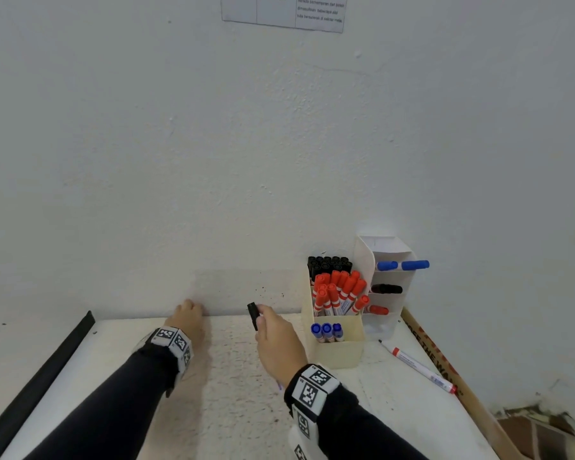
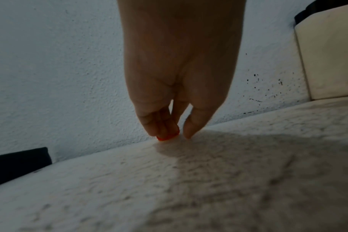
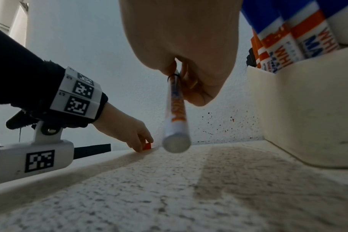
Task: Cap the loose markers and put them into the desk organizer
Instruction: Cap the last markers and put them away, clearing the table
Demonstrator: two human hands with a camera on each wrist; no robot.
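Nearest us, two dark-sleeved arms with coded wristbands stretch out over the speckled white tabletop (image 1: 233, 386). The right hand (image 1: 278, 343) is curled round a white-barrelled marker with a black cap (image 1: 253, 314), cap poking up past the thumb, barrel slanting down under the palm; the right wrist view shows its blunt white end (image 3: 176, 143) hanging just above the table. Off to the right lies one loose white marker with a red band and a bare black tip (image 1: 417, 366), uncapped, flat on the table just in front of the organizer.

Further in, the left hand (image 1: 188, 318) is down at the table's back edge, against the wall, fingertips pinching a small red cap (image 2: 166, 137) that sits right on the surface.

Now the cream stepped desk organizer (image 1: 337, 355), hard against the wall. Front, lowest compartment: three blue-capped markers (image 1: 327, 332), standing upright. Middle compartment: a packed bunch of red-capped markers (image 1: 341, 292), leaning every which way; too crowded for a sure count. Back compartment: black-capped markers (image 1: 329, 263), a tight cluster, also too dense to count.

Just beside it on the right stands a white slotted rack (image 1: 390, 252). Top slot: blue caps (image 1: 402, 265), two by the look of it, lying sideways. Next slot down: one black cap (image 1: 386, 289). Below that: one red cap (image 1: 377, 309). The lowest slot I cannot make out.

Behind everything, the rough white wall, with a printed sheet of paper (image 1: 283, 11) taped high up.
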